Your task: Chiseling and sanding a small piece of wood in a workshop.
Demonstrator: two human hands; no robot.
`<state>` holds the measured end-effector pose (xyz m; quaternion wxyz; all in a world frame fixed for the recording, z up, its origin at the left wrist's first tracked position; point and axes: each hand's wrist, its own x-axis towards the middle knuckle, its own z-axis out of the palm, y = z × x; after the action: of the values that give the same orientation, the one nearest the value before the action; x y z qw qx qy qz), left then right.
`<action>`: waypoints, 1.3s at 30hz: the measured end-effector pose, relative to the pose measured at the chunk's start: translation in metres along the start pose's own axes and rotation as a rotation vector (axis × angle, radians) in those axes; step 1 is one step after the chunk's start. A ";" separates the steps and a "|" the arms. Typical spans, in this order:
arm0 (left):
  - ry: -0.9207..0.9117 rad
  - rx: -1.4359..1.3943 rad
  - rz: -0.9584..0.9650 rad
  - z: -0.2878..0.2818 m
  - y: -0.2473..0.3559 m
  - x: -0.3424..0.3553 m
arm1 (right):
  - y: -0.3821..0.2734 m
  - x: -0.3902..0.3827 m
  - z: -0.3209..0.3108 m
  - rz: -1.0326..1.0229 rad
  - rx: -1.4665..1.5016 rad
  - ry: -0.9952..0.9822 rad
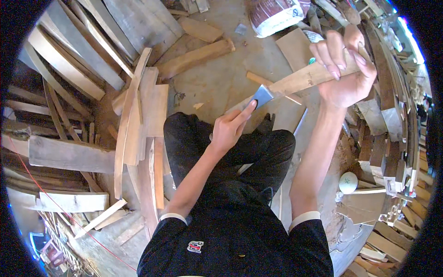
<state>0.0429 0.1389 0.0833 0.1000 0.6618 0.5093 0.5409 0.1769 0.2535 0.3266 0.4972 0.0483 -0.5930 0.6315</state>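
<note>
My left hand is closed round a scraper with a flat blue-grey blade. Its index finger lies stretched along the blade, which rests on a wooden board; the handle is mostly hidden in the palm. The long, pale board runs slantwise from above my knees to the upper right. At its far right end my right hand is closed over it, thumb and fingers wrapped round the edge. The board's near left end is partly hidden behind my left hand.
Stacked planks stand close at my left, with more curved boards behind them. A thick timber and a thin stick lie on the floor ahead. A printed sack stands beyond; a wood pile and white ball are right.
</note>
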 end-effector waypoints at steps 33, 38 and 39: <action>-0.069 -0.030 0.001 -0.001 0.015 0.008 | -0.013 -0.013 -0.005 -0.001 0.005 0.041; -0.075 -0.061 -0.024 0.007 0.004 0.004 | -0.005 -0.006 0.001 -0.039 0.007 0.072; -0.063 -0.085 -0.011 0.001 0.017 0.016 | -0.010 -0.008 -0.007 -0.001 0.000 0.032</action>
<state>0.0518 0.1441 0.1036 0.1470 0.6710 0.4858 0.5405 0.1914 0.2520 0.3261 0.5067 0.0384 -0.5852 0.6319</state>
